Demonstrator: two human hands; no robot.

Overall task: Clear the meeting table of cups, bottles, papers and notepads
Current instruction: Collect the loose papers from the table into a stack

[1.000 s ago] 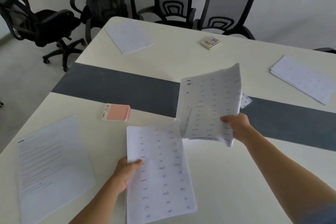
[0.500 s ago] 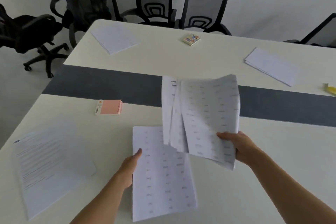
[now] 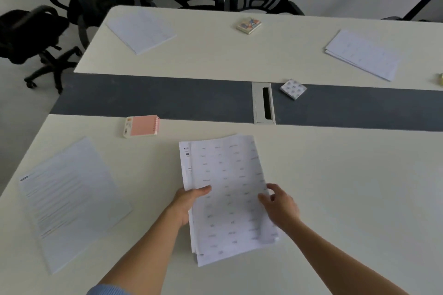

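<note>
White with a dark grey band across it, the surface [image 3: 335, 187] carries four paper stacks and three small notepads. The printed stack [image 3: 227, 199] lies nearest, between two hands. The left hand [image 3: 189, 201] grips its left edge, thumb on top. The right hand [image 3: 280, 206] touches its right edge with bent fingers; whether it pinches cannot be told. The pink notepad [image 3: 141, 126] lies just beyond.

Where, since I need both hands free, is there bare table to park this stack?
Widest bare patch: right of the stack, this side of the grey strip. Another beyond the strip, between the colourful pad and right sheets. Crowded left: pink notepad, printed sheet.
</note>
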